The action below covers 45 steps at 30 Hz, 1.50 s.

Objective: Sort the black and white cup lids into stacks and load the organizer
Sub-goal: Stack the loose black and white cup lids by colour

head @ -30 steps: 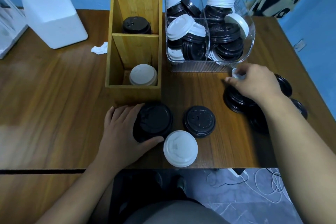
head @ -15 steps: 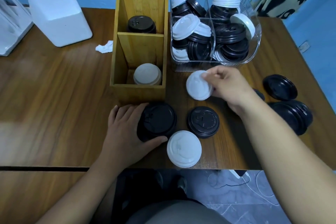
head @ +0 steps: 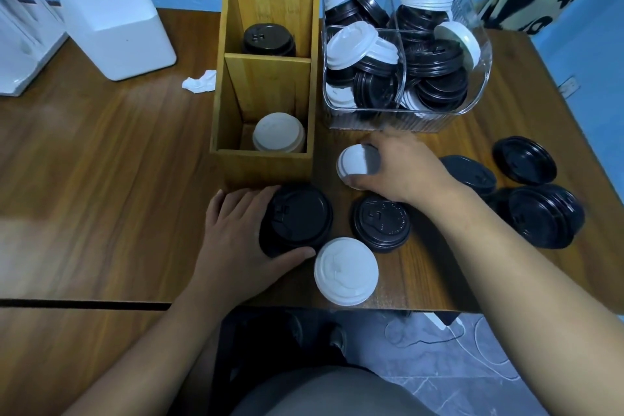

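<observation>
My right hand [head: 401, 169] has its fingers and thumb curled round a white lid [head: 353, 164], holding it tilted on edge. It's a bit blurry, so I can't tell if it's touching the counter [head: 101, 179]. My left hand [head: 243, 230] is wrapped round a stack of black lids [head: 299, 218], thumb on the near side and fingers round the left.

The wooden organizer [head: 263, 165] stands upright on the counter, right behind that black stack. Its front slot holds a pile of white lids [head: 278, 132] and the middle slot holds a pile of black ones [head: 268, 40]. There's something dark in the back slot, but I can't make it out. Just right of it is the clear bin [head: 398, 118], full of black and white lids all jumbled together; the lid in my right hand is just in front of it. A white box [head: 114, 27] sits well off to the left.

On the right side of the counter is a loose bunch of black lids [head: 543, 219]. Near the counter's front edge there's a white stack [head: 346, 270], with a lone black lid [head: 381, 221] just behind it, under my right wrist. There's also a crumpled tissue [head: 200, 81] between the box and the organizer.
</observation>
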### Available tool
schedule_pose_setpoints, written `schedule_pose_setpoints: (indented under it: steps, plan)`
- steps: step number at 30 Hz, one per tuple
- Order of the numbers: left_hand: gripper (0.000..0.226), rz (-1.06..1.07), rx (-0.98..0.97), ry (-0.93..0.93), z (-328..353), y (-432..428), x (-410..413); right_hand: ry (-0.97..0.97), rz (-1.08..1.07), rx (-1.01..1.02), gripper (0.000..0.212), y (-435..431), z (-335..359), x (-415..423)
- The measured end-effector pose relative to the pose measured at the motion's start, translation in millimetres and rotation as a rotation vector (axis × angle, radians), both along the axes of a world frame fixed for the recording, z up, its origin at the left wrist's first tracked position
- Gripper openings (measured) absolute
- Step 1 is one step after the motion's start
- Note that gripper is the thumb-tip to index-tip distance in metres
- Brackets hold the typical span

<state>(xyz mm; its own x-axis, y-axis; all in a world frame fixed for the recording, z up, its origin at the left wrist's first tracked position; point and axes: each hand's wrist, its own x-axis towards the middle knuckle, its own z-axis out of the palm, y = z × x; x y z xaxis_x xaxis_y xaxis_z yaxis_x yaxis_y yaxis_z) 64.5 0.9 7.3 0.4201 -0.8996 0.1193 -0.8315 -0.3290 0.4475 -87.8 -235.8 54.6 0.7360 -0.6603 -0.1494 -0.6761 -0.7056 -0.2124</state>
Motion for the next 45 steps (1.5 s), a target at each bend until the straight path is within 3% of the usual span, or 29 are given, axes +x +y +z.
schedule_pose_setpoints:
  steps: [9,16,22,27,45]
  plan:
    - [0.097,-0.002,-0.018,0.007,-0.5,0.7,-0.1,-0.151,0.112,0.279,0.076,-10.0,6.5,-6.6]
    - [0.097,0.001,-0.022,0.005,-0.1,1.1,-0.2,-0.069,0.049,0.05,0.078,-8.3,-3.2,7.8]
    - [0.093,-0.005,-0.046,0.044,-0.5,2.1,1.4,-0.379,0.105,0.27,0.074,32.7,43.8,-33.5]
    - [0.091,0.002,-0.064,0.093,-2.3,3.3,4.1,-0.25,0.358,0.28,0.078,87.6,40.7,-68.1]
    - [0.088,-0.015,-0.092,0.109,-6.0,3.2,5.8,0.109,0.426,0.117,0.08,126.9,27.9,-51.2]
